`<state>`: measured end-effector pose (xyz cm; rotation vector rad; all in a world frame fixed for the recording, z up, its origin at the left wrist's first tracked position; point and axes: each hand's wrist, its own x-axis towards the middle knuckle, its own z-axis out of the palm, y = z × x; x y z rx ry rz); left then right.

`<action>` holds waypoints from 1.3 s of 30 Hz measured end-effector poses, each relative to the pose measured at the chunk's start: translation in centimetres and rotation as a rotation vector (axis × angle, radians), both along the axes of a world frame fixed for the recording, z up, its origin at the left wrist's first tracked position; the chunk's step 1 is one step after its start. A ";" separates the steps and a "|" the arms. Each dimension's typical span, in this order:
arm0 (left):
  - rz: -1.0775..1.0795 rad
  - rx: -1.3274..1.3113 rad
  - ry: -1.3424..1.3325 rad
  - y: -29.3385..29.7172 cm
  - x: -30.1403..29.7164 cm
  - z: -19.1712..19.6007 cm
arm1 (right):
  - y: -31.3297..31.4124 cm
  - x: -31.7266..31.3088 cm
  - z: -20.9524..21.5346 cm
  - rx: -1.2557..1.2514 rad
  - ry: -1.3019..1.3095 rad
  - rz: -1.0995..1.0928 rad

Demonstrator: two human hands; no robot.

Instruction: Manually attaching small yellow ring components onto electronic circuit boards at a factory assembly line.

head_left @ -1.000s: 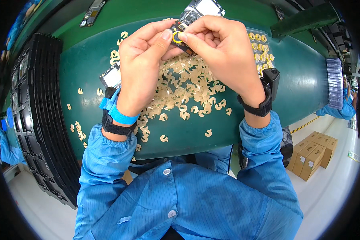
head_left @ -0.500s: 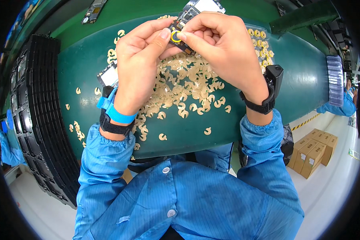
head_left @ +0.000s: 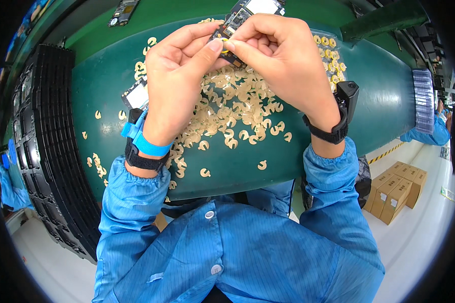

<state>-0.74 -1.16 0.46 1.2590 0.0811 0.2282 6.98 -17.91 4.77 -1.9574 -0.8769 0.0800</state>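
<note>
Over the far part of the table, my left hand [head_left: 174, 76] is closed on a dark circuit board [head_left: 232, 59]. A yellow ring [head_left: 224, 46] lies against the board, partly covered by my left thumb. My right hand [head_left: 283, 58] pinches at the ring's right side with thumb and forefinger, and those fingertips hide the exact grip. Just beyond the fingers is another circuit board with a white panel [head_left: 262, 7]; whether it joins the held one, I cannot tell. Many cream, notched paper-like discs [head_left: 237, 101] are heaped below my hands.
A clear sheet with yellow rings [head_left: 330, 53] lies right of my right hand. Left of my left wrist is a board with a white label [head_left: 136, 95]. Stacked black trays [head_left: 58, 146] line the left side. Cardboard boxes [head_left: 397, 189] stand on the floor at right.
My left thumb has shifted over the yellow ring, so less of it shows. The board on the green surface at the far left has slid slightly right.
</note>
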 end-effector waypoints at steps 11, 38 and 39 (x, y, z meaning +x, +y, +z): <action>-0.001 0.006 -0.046 -0.2 0.0 0.3 | 0.2 0.0 -0.8 0.107 0.016 -0.046; 0.007 0.009 -0.040 0.6 0.1 -0.1 | 1.0 -0.7 -0.5 0.039 -0.224 -0.041; 0.005 0.011 -0.038 0.4 0.2 0.0 | 0.8 -0.6 -0.5 0.027 -0.218 -0.041</action>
